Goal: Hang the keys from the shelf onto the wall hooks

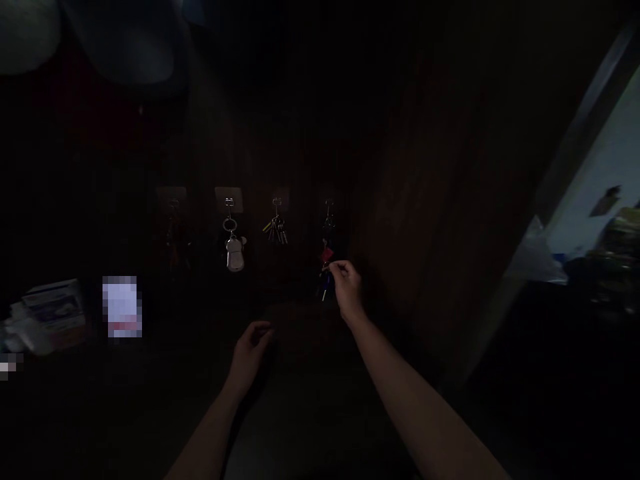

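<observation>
My right hand (347, 287) pinches the lower part of a key bunch (327, 255) with a red tag, which hangs from the rightmost wall hook (329, 202). Blue and yellow bits dangle just below my fingertips. Lower and to the left, my left hand (251, 348) hovers with its fingers a little apart and nothing in them. Left of the red-tagged bunch hang some small keys (277, 230) and a pale, bear-shaped keychain (235, 253), each on its own hook. A fourth, dark bunch (174, 247) at the far left is hard to make out.
It is very dark. At the left stand a box (57, 313), a white bottle-like thing (30, 330) and a blurred-out bright patch (122, 307). Pale rounded shapes (125, 47) hang at the upper left. A door frame (565, 153) and a clear plastic bag (535, 253) are at the right.
</observation>
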The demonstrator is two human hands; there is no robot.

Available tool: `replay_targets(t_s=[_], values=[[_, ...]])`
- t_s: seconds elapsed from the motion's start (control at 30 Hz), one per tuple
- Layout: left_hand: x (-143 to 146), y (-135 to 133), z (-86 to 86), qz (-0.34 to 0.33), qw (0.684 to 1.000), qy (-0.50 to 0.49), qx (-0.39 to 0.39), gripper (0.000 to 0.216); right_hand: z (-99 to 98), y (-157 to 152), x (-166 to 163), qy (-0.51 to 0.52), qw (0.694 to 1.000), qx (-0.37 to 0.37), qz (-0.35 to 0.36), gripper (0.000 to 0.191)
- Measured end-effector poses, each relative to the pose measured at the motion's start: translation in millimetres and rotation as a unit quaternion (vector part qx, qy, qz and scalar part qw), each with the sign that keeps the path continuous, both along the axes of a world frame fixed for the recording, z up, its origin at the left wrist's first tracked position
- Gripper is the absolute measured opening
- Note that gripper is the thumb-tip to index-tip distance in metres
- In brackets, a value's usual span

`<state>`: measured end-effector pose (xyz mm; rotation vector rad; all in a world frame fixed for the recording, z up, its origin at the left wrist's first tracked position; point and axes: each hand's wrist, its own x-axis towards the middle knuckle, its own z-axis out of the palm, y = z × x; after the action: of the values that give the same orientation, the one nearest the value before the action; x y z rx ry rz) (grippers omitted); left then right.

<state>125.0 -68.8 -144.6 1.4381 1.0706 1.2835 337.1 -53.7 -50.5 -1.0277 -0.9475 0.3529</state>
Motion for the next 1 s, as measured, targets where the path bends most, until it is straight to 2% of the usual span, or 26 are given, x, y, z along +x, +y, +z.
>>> replay_targets(t_s=[0.2,0.3,0.53,0.8,1.0], values=[[0,3,-5.1,-0.013,1.000,0.007,-0.019,0.032,39.1,22,17,0.046,0.999,0.016,-0.009,0.016],[0,4,-6.4,-0.010,1.000,0.019,-0.018,0.033,56.9,34,23,0.037,0.999,0.022,-0.005,0.016],[1,2,-4.4,-0.011,1.000,-0.004,-0.018,0.033,90.1,60,36,-0.024,0.996,0.029,-0.085,0.013],[3,-3,1.8,-0.014,0.999,-0.020,-0.029,0.035,102.2,78,44,-0.071,0.987,-0.014,-0.144,0.012],[3,-1,-0.8,-0.006,1.000,-0.012,-0.022,0.036,98.1,82,46,-0.099,0.987,-0.024,-0.126,0.012]])
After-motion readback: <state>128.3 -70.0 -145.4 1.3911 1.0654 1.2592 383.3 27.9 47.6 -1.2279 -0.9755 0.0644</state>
